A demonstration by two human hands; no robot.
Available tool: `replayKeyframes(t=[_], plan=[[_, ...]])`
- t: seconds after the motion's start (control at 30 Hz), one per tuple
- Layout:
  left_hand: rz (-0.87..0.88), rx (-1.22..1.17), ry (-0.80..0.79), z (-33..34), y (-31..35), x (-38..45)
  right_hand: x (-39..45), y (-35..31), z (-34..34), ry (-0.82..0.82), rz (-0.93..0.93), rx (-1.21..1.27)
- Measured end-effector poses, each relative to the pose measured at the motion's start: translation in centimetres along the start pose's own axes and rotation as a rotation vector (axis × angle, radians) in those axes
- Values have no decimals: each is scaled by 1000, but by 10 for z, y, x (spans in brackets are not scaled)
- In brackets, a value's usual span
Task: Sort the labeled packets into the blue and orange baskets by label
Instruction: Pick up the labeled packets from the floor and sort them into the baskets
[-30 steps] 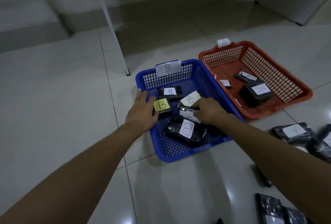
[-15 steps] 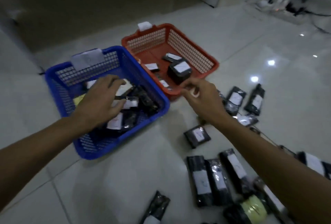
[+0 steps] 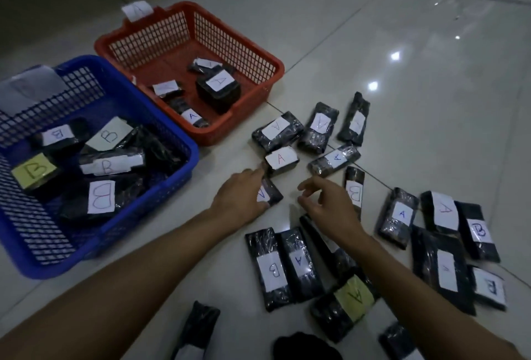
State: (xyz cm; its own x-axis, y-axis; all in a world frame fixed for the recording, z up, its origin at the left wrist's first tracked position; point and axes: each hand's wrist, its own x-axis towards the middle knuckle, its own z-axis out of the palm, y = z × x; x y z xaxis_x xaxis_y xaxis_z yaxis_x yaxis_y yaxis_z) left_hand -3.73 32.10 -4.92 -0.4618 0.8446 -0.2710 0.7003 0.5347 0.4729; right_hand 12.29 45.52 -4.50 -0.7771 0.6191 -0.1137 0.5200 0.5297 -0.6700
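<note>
Fingers first: on my left hand [image 3: 240, 201] they lie loosely spread over a small black plastic-wrapped packet with a white label marked A [image 3: 268, 193], the forefinger [image 3: 257, 171] stretched toward a second small black packet with a red letter A on its white label [image 3: 281, 160]; I judge they press rather than grip, with nothing lifted. From the left of the view, the blue plastic mesh basket [image 3: 172, 141] sits on the pale glossy floor tiles [image 3: 402, 101] and holds several black packets with B labels, among them one with a yellow B label [image 3: 34, 170], so the B pile is gathered where its tag directs. Touching its far corner, the orange plastic mesh basket [image 3: 258, 66] holds a few A packets, including a blocky black one labelled A [image 3: 219, 90]; placed side by side, both baskets lie within one reach. Further right my right hand [image 3: 327, 201] hovers just above the floor, fingers [image 3: 306, 185] curled and parted, empty, near a black packet with a B label [image 3: 355, 193]. Around and beyond it lie the unsorted packets, A and B mixed, labels up so I can read them, such as the long black packet labelled B [image 3: 270, 269] near my arms and the black packet with a yellow A label [image 3: 355, 296]. Much sorting remains, by my reckoning.
</note>
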Motion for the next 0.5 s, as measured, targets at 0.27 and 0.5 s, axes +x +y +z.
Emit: replayKeyframes(t=[0.27,0.5], plan=[[-59,-102,17,-32,-8,-2,36,-1,4,43,-136,-83],[-126,-461,102,-81,1,-6,75,-8,12,-68,-263,-365]])
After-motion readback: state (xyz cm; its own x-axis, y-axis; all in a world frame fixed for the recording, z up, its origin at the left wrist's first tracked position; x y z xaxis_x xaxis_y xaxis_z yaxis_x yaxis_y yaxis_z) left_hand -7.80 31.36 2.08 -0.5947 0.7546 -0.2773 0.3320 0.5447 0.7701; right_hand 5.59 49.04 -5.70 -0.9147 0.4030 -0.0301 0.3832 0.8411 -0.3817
